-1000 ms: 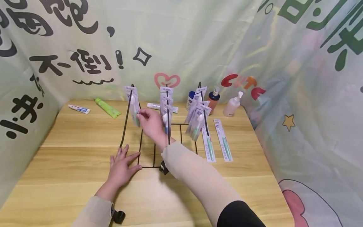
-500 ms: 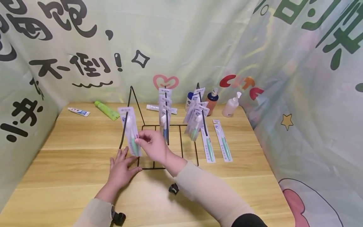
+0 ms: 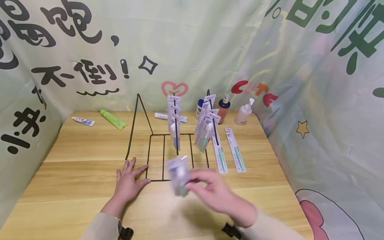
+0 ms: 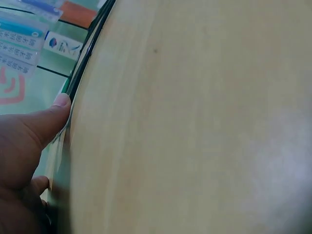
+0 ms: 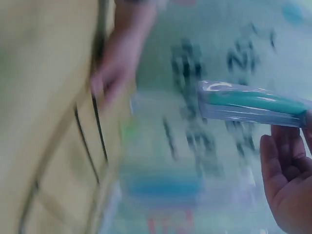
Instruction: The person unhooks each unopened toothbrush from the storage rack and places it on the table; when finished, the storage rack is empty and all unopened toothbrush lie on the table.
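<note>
A packaged toothbrush with a green handle is pinched by my right hand, held up in front of the rack and blurred by motion. In the right wrist view the clear blister pack shows its green handle between thumb and fingers. My left hand rests with spread fingers at the front left corner of the black wire rack; its thumb lies at the rack's wire in the left wrist view. More packaged toothbrushes hang on the middle hook, and others on the right one. The left hook is bare.
Two packaged toothbrushes lie right of the rack, one farther out than the other. Behind stand a pink pump bottle, an orange bottle and a blue-capped container. A green tube and toothpaste tubes lie at the back.
My right hand has drawn the packaged toothbrush forward off the left hook, then carried it right and toward me. My left hand has stayed at the rack's corner.
</note>
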Motion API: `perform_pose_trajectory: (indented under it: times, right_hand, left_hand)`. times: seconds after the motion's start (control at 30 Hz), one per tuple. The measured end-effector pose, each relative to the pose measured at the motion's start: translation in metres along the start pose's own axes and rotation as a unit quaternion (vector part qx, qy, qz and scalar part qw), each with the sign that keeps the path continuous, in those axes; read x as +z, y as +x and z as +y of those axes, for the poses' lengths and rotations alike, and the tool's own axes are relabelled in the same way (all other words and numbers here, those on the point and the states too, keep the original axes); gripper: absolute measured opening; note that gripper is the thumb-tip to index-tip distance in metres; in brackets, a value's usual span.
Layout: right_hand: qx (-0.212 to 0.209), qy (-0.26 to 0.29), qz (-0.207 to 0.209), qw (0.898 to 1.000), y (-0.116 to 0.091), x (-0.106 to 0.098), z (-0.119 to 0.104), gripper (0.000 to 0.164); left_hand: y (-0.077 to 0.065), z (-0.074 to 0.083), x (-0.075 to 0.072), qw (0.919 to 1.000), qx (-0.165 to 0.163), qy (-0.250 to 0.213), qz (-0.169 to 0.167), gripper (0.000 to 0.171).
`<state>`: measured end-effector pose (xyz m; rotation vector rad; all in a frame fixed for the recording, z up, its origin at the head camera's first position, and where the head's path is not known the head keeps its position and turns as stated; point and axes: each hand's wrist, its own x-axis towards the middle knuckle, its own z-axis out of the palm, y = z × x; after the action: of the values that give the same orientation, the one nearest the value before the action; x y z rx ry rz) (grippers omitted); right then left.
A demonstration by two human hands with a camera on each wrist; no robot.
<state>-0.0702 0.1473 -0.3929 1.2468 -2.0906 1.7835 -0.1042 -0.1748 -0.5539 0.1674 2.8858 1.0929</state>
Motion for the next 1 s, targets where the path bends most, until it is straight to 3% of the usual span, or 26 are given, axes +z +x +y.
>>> perform_pose_trajectory:
  times: [0.1,0.17,0.27,0.37,0.47,0.57,0.77,1.0]
  right_hand:
    - [0.006,-0.018,0.115,0.993,-0.014,-0.05,-0.001,0.032]
    - [0.039,-0.044,0.204,0.977,-0.023,-0.086,0.004,0.038]
    - [0.143,-0.068,0.325,0.932,-0.034,-0.138,0.015,0.039]
    - [0.278,-0.091,0.387,0.874,-0.047,-0.182,0.034,0.029]
    - [0.386,-0.125,0.389,0.827,-0.065,-0.214,0.063,0.033]
    - [0.461,-0.162,0.355,0.797,-0.084,-0.231,0.097,0.042]
    - [0.557,-0.182,0.278,0.761,-0.102,-0.24,0.148,0.048]
    - [0.6,-0.211,0.24,0.733,-0.094,-0.238,0.17,0.046]
  left_hand:
    - [0.0,0.001,-0.001,1.0,-0.002,-0.007,-0.005,0.061]
    - [-0.001,0.002,-0.002,0.9999,-0.002,-0.009,-0.006,0.061]
    - [-0.001,0.002,-0.003,1.0,-0.002,-0.006,-0.002,0.06]
    - [-0.001,0.002,-0.005,1.0,-0.002,-0.004,0.003,0.06]
    - [0.0,0.002,-0.005,1.0,-0.001,-0.005,0.002,0.06]
    - [0.001,0.003,-0.005,1.0,-0.001,-0.004,0.0,0.06]
    - [0.0,0.004,-0.004,1.0,-0.005,-0.005,-0.001,0.06]
    - [-0.001,0.004,-0.002,0.9999,-0.005,-0.006,-0.007,0.06]
